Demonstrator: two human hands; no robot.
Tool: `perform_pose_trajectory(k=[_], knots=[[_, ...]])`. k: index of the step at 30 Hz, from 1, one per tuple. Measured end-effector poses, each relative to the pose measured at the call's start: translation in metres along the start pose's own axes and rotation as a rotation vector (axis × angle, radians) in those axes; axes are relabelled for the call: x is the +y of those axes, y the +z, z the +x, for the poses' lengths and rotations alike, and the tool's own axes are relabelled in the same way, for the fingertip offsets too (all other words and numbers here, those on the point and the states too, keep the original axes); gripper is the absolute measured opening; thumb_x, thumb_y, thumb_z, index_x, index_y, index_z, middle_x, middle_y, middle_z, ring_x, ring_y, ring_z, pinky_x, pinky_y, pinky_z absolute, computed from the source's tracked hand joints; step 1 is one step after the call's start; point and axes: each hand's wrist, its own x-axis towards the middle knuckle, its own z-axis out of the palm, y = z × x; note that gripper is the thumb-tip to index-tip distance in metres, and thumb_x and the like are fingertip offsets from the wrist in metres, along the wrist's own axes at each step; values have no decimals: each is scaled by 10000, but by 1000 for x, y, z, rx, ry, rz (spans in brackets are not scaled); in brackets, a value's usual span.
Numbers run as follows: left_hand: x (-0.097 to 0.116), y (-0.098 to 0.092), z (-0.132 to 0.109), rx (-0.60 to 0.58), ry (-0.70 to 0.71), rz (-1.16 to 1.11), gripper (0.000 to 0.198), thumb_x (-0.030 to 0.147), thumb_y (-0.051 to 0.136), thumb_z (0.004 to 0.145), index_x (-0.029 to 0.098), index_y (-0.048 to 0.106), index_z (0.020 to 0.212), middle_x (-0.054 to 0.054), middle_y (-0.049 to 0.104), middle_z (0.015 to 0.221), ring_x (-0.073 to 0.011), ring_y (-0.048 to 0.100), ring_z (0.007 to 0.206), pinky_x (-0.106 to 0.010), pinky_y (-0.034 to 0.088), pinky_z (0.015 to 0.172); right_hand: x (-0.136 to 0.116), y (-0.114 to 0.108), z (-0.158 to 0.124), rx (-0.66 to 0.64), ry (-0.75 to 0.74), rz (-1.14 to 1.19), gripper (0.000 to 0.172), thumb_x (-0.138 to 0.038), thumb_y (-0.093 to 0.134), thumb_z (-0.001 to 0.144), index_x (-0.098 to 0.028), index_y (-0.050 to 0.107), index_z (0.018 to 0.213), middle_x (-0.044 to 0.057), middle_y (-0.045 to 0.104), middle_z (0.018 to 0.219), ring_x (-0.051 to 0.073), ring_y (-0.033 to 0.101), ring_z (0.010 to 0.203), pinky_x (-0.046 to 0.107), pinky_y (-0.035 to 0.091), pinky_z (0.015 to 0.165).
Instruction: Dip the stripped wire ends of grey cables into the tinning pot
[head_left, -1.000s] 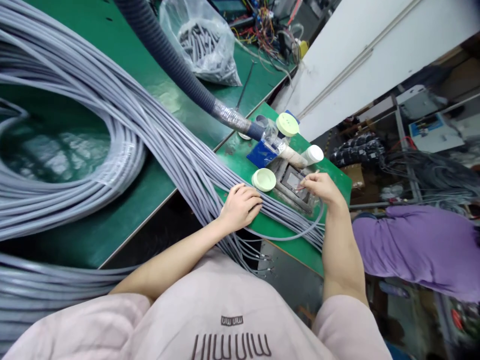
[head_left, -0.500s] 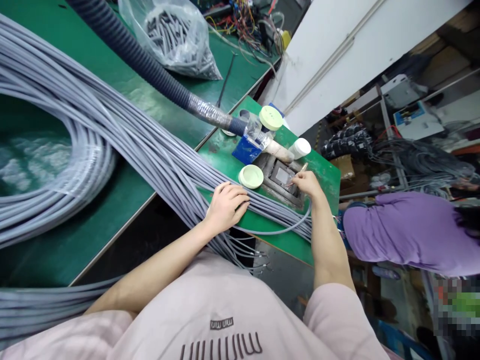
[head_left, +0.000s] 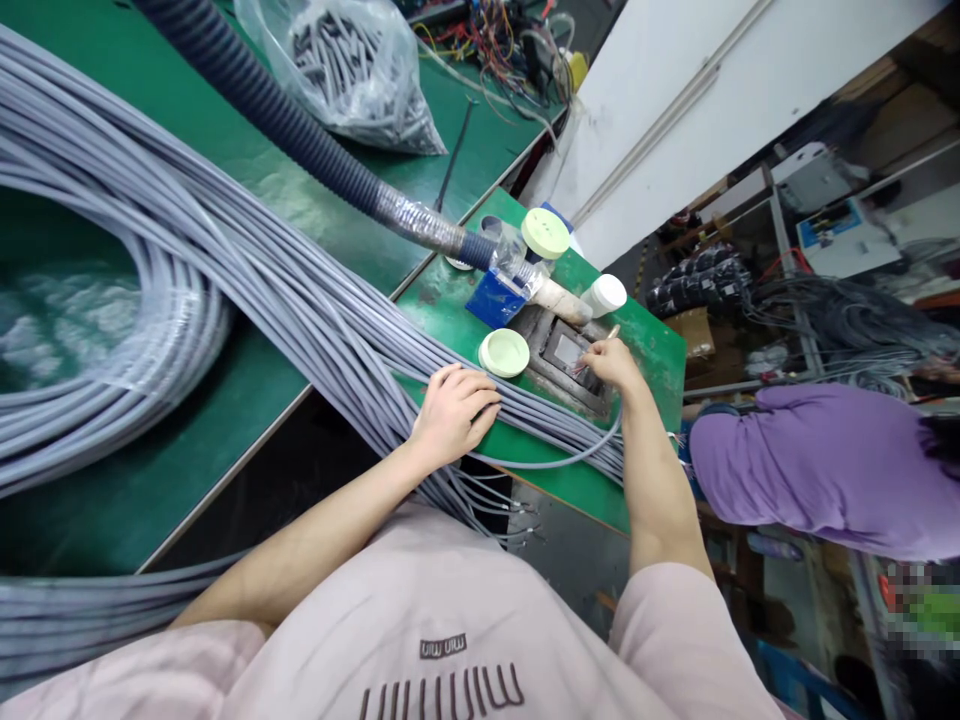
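My left hand [head_left: 454, 408] lies across a bundle of grey cables [head_left: 300, 290], its fingers loosely curved on top. My right hand [head_left: 613, 364] is closed in a pinch on a grey cable [head_left: 555, 464], which curves back from below the hand towards the bundle. Thin wire ends [head_left: 579, 367] show at my fingertips, over the shiny square surface [head_left: 568, 350] of a dark solder pot [head_left: 551, 382]. Whether the wires touch that surface I cannot tell. A short pale stick [head_left: 613, 333] shows just behind my right hand.
Beside the pot stand a pale green dish [head_left: 503, 353], a white jar [head_left: 604, 294] and a green-lidded container [head_left: 545, 232]. A ribbed hose [head_left: 300, 150] ends over it. A bag of cable pieces [head_left: 345, 75] lies behind. A person in purple [head_left: 802, 470] is at right.
The view has shifted very slightly. Both hands keep nearly the same places, with the right hand's wire ends still over the pot.
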Motion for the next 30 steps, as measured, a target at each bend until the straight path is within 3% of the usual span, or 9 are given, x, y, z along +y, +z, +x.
perform_pose_trajectory(k=[21,30], knots=[[1,0,0,7,9,3,132,262,556,890,239,671,948,-21,723,1013,-199,618,1042,-464,331,1043,-1,-1,2,-22,21,-17,159,-246,603,611,-175,529,490,-13,463,493,135,455,577,256,321,573],[2,-1,1,-2,-1,17,123,270,550,897,240,664,933,-14,734,1005,-201,627,1040,-464,334,1035,5,-6,3,-40,37,138,223,-237,624,624,-175,488,459,-38,395,433,110,408,515,251,298,543]])
